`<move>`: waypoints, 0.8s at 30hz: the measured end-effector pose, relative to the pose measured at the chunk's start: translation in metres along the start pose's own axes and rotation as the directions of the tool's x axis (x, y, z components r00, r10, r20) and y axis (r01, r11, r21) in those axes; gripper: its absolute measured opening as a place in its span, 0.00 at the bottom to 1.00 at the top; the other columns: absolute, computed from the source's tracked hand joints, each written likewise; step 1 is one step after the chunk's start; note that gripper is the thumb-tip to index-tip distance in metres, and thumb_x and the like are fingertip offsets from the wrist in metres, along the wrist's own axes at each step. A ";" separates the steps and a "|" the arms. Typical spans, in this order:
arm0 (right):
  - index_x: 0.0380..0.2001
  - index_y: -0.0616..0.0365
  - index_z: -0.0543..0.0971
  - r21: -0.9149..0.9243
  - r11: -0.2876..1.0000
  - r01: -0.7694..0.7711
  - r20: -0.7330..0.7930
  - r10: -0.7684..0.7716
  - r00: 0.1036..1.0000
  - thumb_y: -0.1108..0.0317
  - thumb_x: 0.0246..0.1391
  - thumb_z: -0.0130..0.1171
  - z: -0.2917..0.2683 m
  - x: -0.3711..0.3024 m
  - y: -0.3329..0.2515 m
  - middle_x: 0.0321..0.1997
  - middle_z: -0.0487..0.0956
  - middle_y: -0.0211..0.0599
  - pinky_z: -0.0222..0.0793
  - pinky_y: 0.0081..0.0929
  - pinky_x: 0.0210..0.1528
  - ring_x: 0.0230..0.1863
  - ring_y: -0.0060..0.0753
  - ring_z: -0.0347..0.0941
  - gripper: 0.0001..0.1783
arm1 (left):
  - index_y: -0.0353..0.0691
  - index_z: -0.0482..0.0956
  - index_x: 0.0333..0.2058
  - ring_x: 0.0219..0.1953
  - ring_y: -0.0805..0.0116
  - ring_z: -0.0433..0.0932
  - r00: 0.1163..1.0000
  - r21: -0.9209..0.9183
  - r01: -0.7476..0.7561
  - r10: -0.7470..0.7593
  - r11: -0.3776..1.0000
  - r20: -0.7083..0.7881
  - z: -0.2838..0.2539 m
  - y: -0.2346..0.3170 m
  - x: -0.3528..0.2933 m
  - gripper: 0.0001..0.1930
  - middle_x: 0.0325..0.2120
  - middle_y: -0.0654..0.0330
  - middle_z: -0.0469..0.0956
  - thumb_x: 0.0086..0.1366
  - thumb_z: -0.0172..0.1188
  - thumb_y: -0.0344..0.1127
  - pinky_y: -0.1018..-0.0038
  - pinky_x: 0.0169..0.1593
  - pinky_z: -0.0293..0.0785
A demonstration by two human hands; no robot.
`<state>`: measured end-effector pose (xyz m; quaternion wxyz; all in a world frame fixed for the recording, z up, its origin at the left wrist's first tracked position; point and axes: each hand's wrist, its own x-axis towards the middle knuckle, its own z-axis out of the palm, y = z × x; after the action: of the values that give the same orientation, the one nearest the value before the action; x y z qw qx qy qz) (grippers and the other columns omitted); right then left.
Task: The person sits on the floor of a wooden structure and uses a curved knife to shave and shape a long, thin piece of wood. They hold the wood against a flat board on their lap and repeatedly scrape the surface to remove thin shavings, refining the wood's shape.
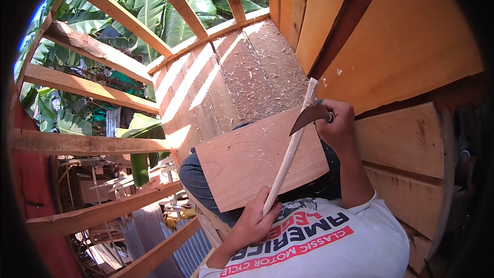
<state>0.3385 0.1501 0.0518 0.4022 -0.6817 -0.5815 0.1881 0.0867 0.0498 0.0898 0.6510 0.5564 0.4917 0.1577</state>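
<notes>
A long, pale wooden stick (289, 159) slants across my lap, its whittled far end pointing up and away from me. Near my belly, my left hand (260, 211) is wrapped round its lower end. In my right hand (337, 122) is a knife with a dark curved blade (309, 117); the fist covers most of its handle. The blade crosses the stick's upper part and appears to touch it. Beneath the stick, a flat wooden board (242, 157) rests across my legs, with a few small shavings on it.
Many wood shavings lie on the plank floor (247, 72) ahead. Wooden wall panels (401, 36) rise close on my right. Along the left runs an open railing of wooden slats (98, 90), with banana leaves (152, 10) and corrugated metal sheets (146, 231) beyond it.
</notes>
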 end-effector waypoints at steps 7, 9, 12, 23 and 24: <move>0.17 0.59 0.74 0.243 0.950 -0.195 0.071 0.183 0.981 0.68 0.51 0.60 0.015 0.001 0.004 0.15 0.72 0.42 0.63 0.32 0.19 0.15 0.42 0.70 0.12 | 0.35 0.66 0.37 0.27 0.67 0.68 0.992 0.059 -0.126 0.127 0.990 -0.011 -0.006 -0.016 0.001 0.06 0.25 0.55 0.68 0.65 0.53 0.28 0.71 0.33 0.66; 0.16 0.59 0.72 0.224 0.974 0.030 -0.130 -0.001 0.992 0.67 0.52 0.61 0.011 0.007 0.000 0.13 0.70 0.42 0.60 0.31 0.18 0.13 0.38 0.66 0.14 | 0.35 0.66 0.37 0.27 0.67 0.68 0.994 0.040 -0.107 0.107 0.993 0.005 -0.003 -0.015 -0.001 0.06 0.24 0.55 0.68 0.65 0.53 0.28 0.72 0.33 0.65; 0.16 0.60 0.73 0.005 0.861 0.509 0.024 -0.509 0.860 0.68 0.47 0.62 0.011 -0.007 0.001 0.12 0.69 0.43 0.59 0.29 0.18 0.12 0.36 0.63 0.12 | 0.35 0.66 0.37 0.27 0.67 0.68 0.996 0.013 -0.092 0.092 0.996 -0.019 -0.002 -0.014 0.000 0.06 0.24 0.55 0.68 0.65 0.53 0.28 0.71 0.33 0.66; 0.18 0.61 0.71 0.439 0.820 -0.367 -0.047 0.429 0.902 0.62 0.52 0.63 0.027 0.005 0.031 0.12 0.65 0.35 0.59 0.27 0.20 0.15 0.21 0.63 0.17 | 0.34 0.66 0.37 0.28 0.68 0.72 0.991 0.088 -0.049 0.059 0.995 -0.117 -0.012 -0.017 0.001 0.06 0.24 0.55 0.71 0.65 0.54 0.28 0.71 0.33 0.67; 0.21 0.62 0.75 0.493 0.806 -0.327 -0.039 0.396 0.917 0.63 0.53 0.63 0.020 0.009 0.032 0.12 0.65 0.29 0.58 0.24 0.20 0.18 0.13 0.61 0.15 | 0.34 0.67 0.37 0.28 0.68 0.72 0.990 0.078 -0.064 0.073 0.995 -0.122 -0.012 -0.018 0.001 0.06 0.24 0.55 0.71 0.65 0.54 0.28 0.72 0.33 0.67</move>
<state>0.3464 0.1648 0.0172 0.5537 -0.6713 -0.3467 0.3501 0.0708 0.0515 0.0747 0.5922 0.5857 0.5174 0.1962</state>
